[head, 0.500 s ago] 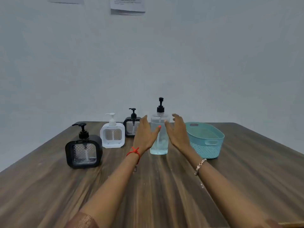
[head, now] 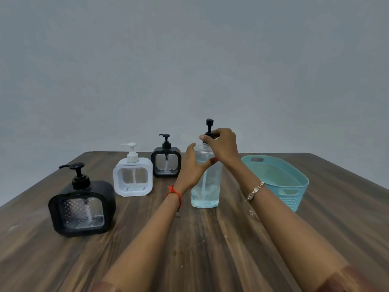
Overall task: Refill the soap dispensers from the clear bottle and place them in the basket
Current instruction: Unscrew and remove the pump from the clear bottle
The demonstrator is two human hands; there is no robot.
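Both hands are on the clear bottle (head: 205, 186) now! The left hand (head: 192, 167) wraps its body, thumb across the front. The right hand (head: 223, 147) is up at the neck, fingers curled and pinching the black pump collar (head: 209, 134). No lettering on the bottle that I can read from here.

The bottle stands upright on the wooden table (head: 210, 249), pale liquid in its lower part, just beside the teal basket (head: 303, 180) and right of the far black dispenser (head: 166, 163). The white dispenser (head: 133, 177) and the near black dispenser (head: 82, 209) line up to the left, pumps on.

Half a second ago both hands were spread open either side of the bottle. Since then the left has closed round it and the right has climbed to the pump. The bottle and the dispensers haven't budged, and the printed sheets on the wall have slipped out of sight.
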